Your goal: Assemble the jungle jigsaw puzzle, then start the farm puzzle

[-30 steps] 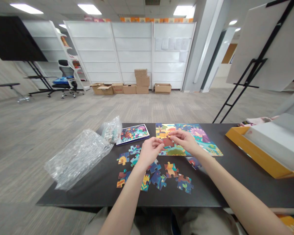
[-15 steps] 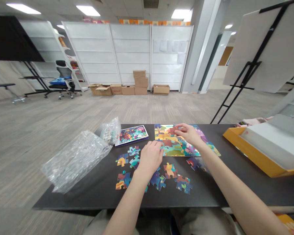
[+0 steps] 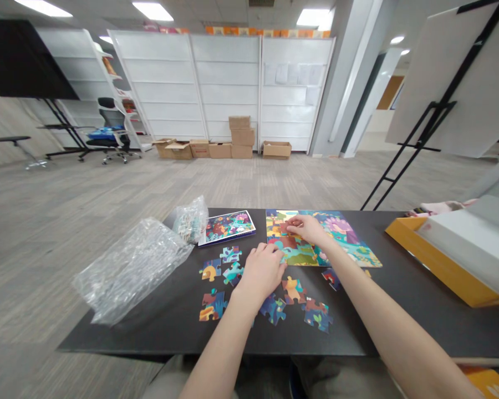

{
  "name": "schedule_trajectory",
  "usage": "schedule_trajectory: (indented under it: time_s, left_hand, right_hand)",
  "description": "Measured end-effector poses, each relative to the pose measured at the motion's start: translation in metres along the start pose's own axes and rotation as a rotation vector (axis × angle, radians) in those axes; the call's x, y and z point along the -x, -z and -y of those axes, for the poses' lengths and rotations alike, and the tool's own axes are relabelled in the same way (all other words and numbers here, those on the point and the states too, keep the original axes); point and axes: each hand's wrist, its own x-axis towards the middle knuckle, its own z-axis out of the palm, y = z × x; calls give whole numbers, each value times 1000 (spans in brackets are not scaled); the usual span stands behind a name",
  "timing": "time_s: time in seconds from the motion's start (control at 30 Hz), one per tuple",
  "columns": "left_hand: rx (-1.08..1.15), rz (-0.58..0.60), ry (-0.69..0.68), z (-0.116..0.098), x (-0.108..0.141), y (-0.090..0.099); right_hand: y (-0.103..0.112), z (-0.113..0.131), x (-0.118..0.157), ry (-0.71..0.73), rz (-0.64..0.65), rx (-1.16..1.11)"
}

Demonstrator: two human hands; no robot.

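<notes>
A colourful jigsaw puzzle (image 3: pixel 343 238) lies partly joined on the black table. Over its upper left part, my right hand (image 3: pixel 308 228) pinches a reddish-brown puzzle piece (image 3: pixel 281 228), partly hidden by the fingertips. My left hand (image 3: pixel 263 270) rests palm down with fingers extended, fingertips at the puzzle's lower left edge. Loose pieces lie around the left wrist: an orange and blue piece (image 3: pixel 210 270), a teal piece (image 3: pixel 233 273), an orange piece (image 3: pixel 293 290) and a dark blue piece (image 3: pixel 317 316) among them. Under the right forearm another loose piece (image 3: pixel 331 278) is partly covered.
A picture card (image 3: pixel 229 226) lies behind the loose pieces. Left of it are a clear plastic bag (image 3: pixel 133 269) and a smaller bag with pieces inside (image 3: pixel 190 220). A yellow-edged box (image 3: pixel 444 260) stands at the right. Cardboard boxes (image 3: pixel 242 136) sit by the far shelves.
My right hand has moved left and slightly nearer across the puzzle. My left hand stays by the puzzle's lower left edge. The whole view has shifted slightly.
</notes>
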Motion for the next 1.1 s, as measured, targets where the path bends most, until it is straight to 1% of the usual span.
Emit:
schedule_trajectory:
  time_s: [0.13, 0.3, 0.6, 0.67, 0.73, 0.83, 0.9, 1.0, 1.1]
  left_hand:
    - [-4, 2, 5, 0, -1, 0]
    - [-4, 7, 1, -1, 0, 1]
    - [-9, 12, -5, 0, 1, 1]
    - [-17, 24, 2, -1, 1, 2]
    - [-25, 33, 10, -1, 1, 3]
    - [-24, 38, 14, -1, 1, 4]
    - [-9, 36, 15, 1, 1, 4]
    - [18, 34, 17, 3, 1, 3]
    - [25, 38, 18, 4, 1, 4]
  right_hand:
    - [3, 4, 3, 27, 16, 65]
    - [1, 7, 6, 39, 37, 94]
    - [-1, 3, 3, 4, 17, 4]
    - [-2, 2, 3, -17, 24, -64]
    - [1, 3, 5, -53, 50, -206]
    - [10, 12, 12, -104, 118, -477]
    - [17, 21, 19, -112, 177, -590]
    - [23, 29, 25, -92, 243, -634]
    - [21, 26, 22, -86, 175, -550]
